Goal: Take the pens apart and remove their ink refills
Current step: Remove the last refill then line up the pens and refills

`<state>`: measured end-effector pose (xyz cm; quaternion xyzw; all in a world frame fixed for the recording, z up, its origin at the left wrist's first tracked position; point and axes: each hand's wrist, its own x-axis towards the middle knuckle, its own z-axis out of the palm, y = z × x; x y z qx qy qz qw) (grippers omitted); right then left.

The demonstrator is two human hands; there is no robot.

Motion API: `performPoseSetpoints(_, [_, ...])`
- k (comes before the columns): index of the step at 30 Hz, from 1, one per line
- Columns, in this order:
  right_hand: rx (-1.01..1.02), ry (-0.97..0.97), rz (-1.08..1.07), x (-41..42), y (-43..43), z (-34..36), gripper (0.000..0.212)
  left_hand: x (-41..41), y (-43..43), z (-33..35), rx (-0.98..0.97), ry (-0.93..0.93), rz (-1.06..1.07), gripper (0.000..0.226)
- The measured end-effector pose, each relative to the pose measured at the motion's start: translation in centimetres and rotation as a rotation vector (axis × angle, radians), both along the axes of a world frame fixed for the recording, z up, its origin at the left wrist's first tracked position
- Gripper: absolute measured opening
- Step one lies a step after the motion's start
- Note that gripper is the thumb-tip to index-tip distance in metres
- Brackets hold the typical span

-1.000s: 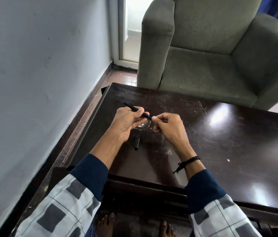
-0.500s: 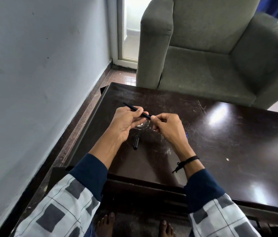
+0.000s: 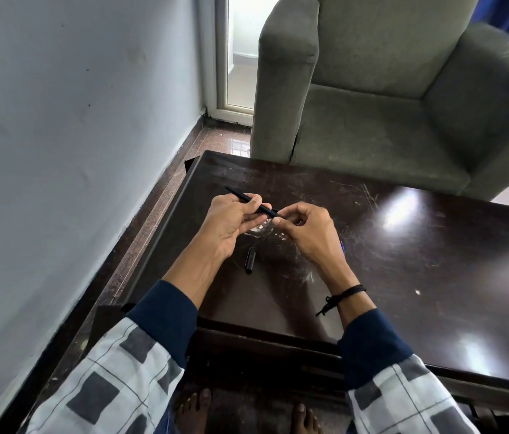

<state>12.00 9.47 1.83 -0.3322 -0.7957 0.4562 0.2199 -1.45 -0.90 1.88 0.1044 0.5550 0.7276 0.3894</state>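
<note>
**Working loose the tip end of a slim black plastic pen (image 3: 248, 200)**

At nine o'clock of the pair, the left hand (image 3: 231, 223) grips the pen's middle, fingers curled under and thumb on top. The free end pokes out toward ten o'clock. The other end runs toward four o'clock into the right hand (image 3: 306, 233), which pinches it between thumb and forefinger.

At six o'clock below both hands, a short black tubular cap (image 3: 250, 260) lies on the dark scratched wooden bench (image 3: 403, 277), apart from them. At three o'clock of the right hand a blue sliver (image 3: 343, 245) peeks out, too hidden to name.

The step looks like freeing the tip section to reach the refill, which does not show yet. Next calls for a steady left hold and a twist or straight pull along the pen's line.
</note>
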Motion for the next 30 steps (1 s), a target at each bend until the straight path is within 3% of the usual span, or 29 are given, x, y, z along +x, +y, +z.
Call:
performPoseSetpoints(2, [0.002,-0.010,-0.010,0.05,-0.01,0.00,0.005,0.11,0.06,0.01,-0.001,-0.002,-0.001,0.004])
performPoseSetpoints(6, [-0.053,-0.044,-0.016,0.02,-0.02,-0.04,0.022,0.24,0.13,0.00,-0.007,-0.001,0.001,0.004])
performPoseSetpoints(14, [0.007,-0.032,-0.012,-0.09,0.08,-0.10,0.005,0.29,0.03,0.09,-0.007,0.001,-0.005,0.005])
performPoseSetpoints(18, [-0.049,-0.030,-0.004,-0.04,0.08,-0.17,0.011,0.25,0.06,0.11,-0.009,-0.005,-0.002,0.005])
performPoseSetpoints(24, [0.035,-0.043,-0.004,-0.11,0.01,0.00,0.004,0.22,-0.02,0.06,-0.008,-0.006,-0.007,0.004])
performPoseSetpoints(28, [-0.019,-0.057,-0.010,-0.04,-0.08,0.03,0.018,0.27,-0.01,0.12,-0.006,-0.005,-0.009,0.004])
performPoseSetpoints(30, [-0.015,-0.034,-0.005,-0.03,-0.10,0.16,0.011,0.20,-0.07,0.17,-0.005,-0.007,-0.008,0.005])
